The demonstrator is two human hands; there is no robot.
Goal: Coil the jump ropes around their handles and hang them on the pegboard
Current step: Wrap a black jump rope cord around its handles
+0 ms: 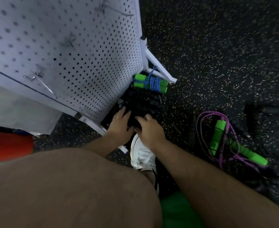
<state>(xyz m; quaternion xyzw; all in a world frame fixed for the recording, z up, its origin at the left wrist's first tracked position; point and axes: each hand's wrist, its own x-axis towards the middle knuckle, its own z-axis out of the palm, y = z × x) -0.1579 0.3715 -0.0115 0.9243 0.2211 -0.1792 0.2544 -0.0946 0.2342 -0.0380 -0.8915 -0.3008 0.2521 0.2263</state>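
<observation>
- We are working on the black jump rope, a dark, knobbly bundle lying at the foot of the pegboard; we judge that we are coiling it.
- Our right hand is curling its fingers down onto the bundle's near end, gripping it. Our left hand is laying its fingers across the bundle, and blur keeps us from telling whether it is clamping.
- Next, we are expecting to need tight, even wraps, then a lift to a thin metal hook on the pegboard's perforated white face.
- The blue rope is lying at the pegboard's bottom corner, already wound round its green foam-looking handles.
- The purple rope is sprawling in loose loops well to the right of the pegboard, on speckled floor.
</observation>
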